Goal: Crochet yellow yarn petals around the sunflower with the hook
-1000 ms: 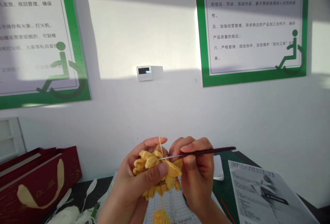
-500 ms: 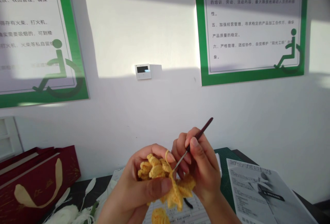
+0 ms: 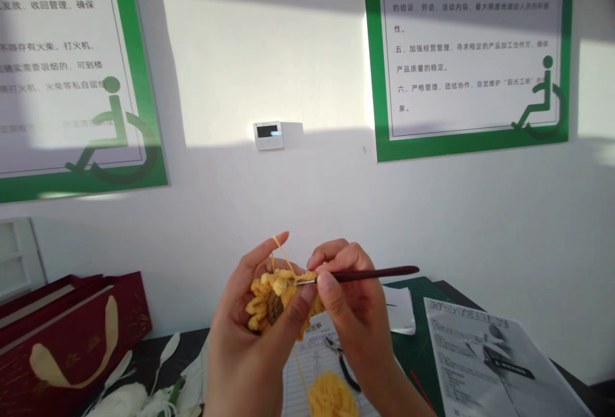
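Observation:
A yellow crocheted flower [image 3: 261,307] with a brown centre [image 3: 275,307] is held in my left hand [image 3: 254,340], the thumb pressed on its front. Yellow yarn [image 3: 284,255] runs over the raised left index finger. My right hand [image 3: 358,302] pinches a crochet hook [image 3: 379,273] with a dark red handle; the hook lies nearly level, its metal end at the flower's upper edge. Below the hands sits a yellow yarn ball [image 3: 332,396], a strand rising from it towards the flower.
Pliers [image 3: 346,372] lie on a printed sheet [image 3: 298,382] beneath my hands. To the right are a green mat [image 3: 418,353] and a printed page [image 3: 500,359]. Dark red bags [image 3: 96,340] and white yarn [image 3: 120,401] are at left. Green-framed posters [image 3: 468,52] hang on the wall.
The flower has turned so its brown centre shows. The hook has swung from steeply slanted to nearly level. My left index finger has lifted with the yarn, and more of the yarn ball shows.

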The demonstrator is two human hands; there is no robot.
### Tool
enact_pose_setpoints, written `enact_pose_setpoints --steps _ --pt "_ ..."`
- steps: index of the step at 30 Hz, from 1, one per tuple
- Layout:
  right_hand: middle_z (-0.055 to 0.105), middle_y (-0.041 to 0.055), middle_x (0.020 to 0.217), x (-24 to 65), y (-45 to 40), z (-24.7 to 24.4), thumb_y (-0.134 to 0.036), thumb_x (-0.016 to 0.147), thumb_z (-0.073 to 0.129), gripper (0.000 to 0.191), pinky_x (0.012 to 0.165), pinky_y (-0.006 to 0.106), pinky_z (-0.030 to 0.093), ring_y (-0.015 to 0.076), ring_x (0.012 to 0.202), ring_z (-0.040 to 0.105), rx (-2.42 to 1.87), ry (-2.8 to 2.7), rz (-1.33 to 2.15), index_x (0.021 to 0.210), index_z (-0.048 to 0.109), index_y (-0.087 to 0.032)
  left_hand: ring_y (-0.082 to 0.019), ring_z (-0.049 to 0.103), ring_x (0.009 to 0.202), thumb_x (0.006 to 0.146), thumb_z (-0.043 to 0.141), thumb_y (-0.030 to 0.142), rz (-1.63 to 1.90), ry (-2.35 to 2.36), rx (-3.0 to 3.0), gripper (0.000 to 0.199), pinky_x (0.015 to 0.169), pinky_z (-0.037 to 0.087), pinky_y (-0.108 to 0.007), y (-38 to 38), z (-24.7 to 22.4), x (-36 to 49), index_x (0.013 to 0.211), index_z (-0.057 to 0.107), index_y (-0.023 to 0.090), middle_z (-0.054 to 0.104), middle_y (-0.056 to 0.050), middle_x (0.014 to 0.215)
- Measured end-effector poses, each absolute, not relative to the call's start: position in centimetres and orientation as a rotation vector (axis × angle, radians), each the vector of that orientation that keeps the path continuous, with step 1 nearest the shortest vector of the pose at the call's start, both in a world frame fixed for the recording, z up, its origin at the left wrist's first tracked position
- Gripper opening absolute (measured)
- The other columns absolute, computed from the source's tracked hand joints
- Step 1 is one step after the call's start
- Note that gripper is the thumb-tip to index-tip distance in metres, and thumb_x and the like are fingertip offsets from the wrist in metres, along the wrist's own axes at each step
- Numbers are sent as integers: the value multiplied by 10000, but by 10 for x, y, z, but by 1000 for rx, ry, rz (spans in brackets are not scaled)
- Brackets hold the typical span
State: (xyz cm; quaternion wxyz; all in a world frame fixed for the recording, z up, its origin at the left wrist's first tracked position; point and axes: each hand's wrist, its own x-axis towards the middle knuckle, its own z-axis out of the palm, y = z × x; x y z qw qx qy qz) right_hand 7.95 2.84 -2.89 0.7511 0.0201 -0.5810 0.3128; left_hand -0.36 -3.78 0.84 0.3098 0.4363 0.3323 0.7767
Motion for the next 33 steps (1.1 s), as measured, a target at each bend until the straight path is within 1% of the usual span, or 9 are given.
enact_pose_setpoints --steps 4,12,16,20,23,25,28,30,33 --pt "614 22 970 81 32 -31 -258 1021 587 53 807 338 503 176 919 599 96 -1221 719 983 625 -252 -146 647 725 676 930 202 1978 800 1085 645 664 567 -200 -43 8 3 1276 732 326 689 12 843" --pt "597 -5 880 83 32 -29 -334 1062 513 167 677 279 490 143 777 584 129 -1030 934 925 557 -250 -219 727 866 698 890 146 1773 650 961 678 809 605 -298 -40 6 6 1326 704 323 690 -9 917" --pt "614 0 892 88 34 -28 -339 1037 571 151 680 272 480 140 775 569 84 -1069 884 919 568 -246 -193 718 819 696 887 129 1784 660 967 679 785 604 -270 -39 7 7 1322 709 324 673 4 879" --pt "602 -2 918 92 38 -27 -345 969 684 161 725 290 490 148 812 575 132 -1150 921 905 572 -248 -172 712 800 689 909 137 1813 661 1026 731 765 596 -248 -38 6 3 1343 686 378 694 8 913" --pt "601 6 934 94 40 -27 -333 981 664 130 719 289 496 149 819 583 152 -1168 899 935 581 -245 -228 728 854 745 897 331 1772 553 1037 632 719 606 -270 -35 6 -3 1346 701 327 726 -45 994" --pt "609 13 944 97 40 -27 -304 995 642 86 718 278 498 147 835 589 148 -1208 834 958 596 -241 -250 726 834 849 778 476 1712 501 972 519 696 615 -304 -33 7 -7 1309 733 240 739 -91 990" --pt "616 15 945 101 40 -26 -286 1004 627 62 704 267 495 144 831 589 129 -1249 789 966 608 -241 -209 714 796 912 715 311 1694 550 931 364 727 604 -275 -34 10 -8 1261 755 216 747 -77 925" --pt "616 10 938 102 41 -26 -304 1013 611 77 675 261 487 139 797 581 136 -1221 823 964 603 -244 -187 705 810 868 738 176 1706 557 1000 397 732 585 -231 -36 12 -6 1260 750 238 740 -52 916" --pt "615 -2 909 102 44 -24 -329 1024 593 117 657 257 475 130 750 569 182 -1176 935 943 588 -245 -198 693 866 804 768 93 1663 508 1111 520 772 578 -250 -38 12 -6 1295 721 257 712 -44 933"
